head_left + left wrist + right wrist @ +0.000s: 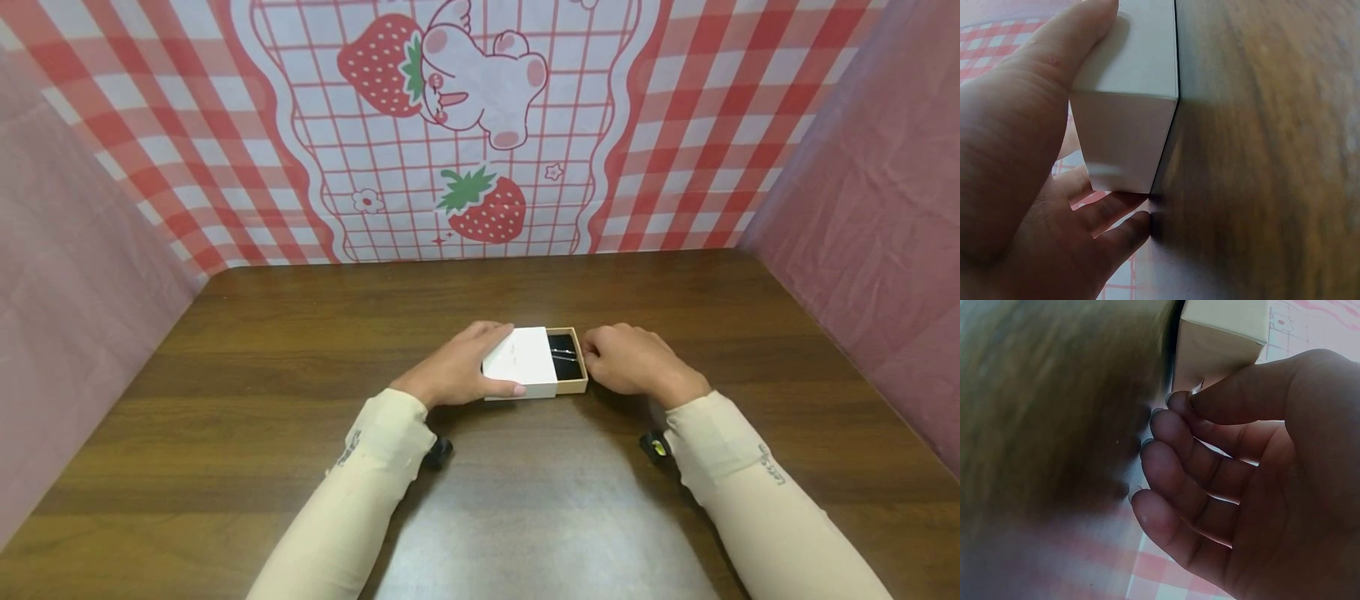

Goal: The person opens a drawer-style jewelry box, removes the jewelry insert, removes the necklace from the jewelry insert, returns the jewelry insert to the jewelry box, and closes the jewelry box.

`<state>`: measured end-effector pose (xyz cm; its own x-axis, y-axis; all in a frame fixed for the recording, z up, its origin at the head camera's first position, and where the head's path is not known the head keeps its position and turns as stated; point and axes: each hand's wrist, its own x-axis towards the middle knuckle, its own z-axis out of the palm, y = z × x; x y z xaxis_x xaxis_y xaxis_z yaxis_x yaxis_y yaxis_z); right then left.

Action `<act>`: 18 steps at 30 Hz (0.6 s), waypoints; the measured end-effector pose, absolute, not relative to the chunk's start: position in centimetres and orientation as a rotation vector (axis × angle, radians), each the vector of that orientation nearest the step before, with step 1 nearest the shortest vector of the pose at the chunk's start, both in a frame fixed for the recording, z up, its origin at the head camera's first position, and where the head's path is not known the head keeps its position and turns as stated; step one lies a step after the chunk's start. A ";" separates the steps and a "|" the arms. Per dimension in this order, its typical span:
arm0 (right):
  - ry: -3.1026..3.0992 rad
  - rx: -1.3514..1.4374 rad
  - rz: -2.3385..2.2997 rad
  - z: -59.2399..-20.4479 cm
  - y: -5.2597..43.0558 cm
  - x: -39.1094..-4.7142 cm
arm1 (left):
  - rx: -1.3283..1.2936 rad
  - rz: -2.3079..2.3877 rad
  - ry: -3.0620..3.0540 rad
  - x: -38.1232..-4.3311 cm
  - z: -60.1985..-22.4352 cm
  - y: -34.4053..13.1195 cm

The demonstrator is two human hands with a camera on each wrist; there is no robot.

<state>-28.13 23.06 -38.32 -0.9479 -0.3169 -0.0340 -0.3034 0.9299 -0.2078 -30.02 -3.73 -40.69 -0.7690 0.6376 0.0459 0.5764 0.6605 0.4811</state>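
Note:
A white slide-out jewelry box [528,362] lies flat on the table, its inner drawer [576,387] part way out on the right. Inside the drawer, a thin silver chain [564,357] rests on a black pad. My left hand [468,367] grips the white sleeve, thumb along the near side and fingers at the far side. At the drawer's end, my right hand [633,362] pinches a small pale pull tab [1197,386] between thumb and index finger. The other right fingers are curled, their tips by the tabletop. The sleeve hides the rest of the chain.
The brown wooden table [300,333] runs back to a red-and-white checked cloth [480,125] with strawberries on it. Pink cloths [862,208] hang at both sides. A black wrist camera [656,446] sits under the right cuff, another under the left.

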 end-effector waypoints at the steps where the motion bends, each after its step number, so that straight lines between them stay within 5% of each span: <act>1: 3.026 -0.486 -0.307 -38.3 23.1 -28.1 | 1.014 0.728 2.748 -30.0 -40.7 -3.7; 18: 3.020 -0.491 -0.297 -38.3 23.2 -28.1 | 0.995 0.732 2.739 -30.1 -40.9 -3.7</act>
<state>-28.15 23.24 -38.26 -0.9468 -0.3200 -0.0356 -0.3069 0.9304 -0.2003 -30.11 -3.68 -40.90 -0.7726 0.6338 0.0364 0.5674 0.6637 0.4873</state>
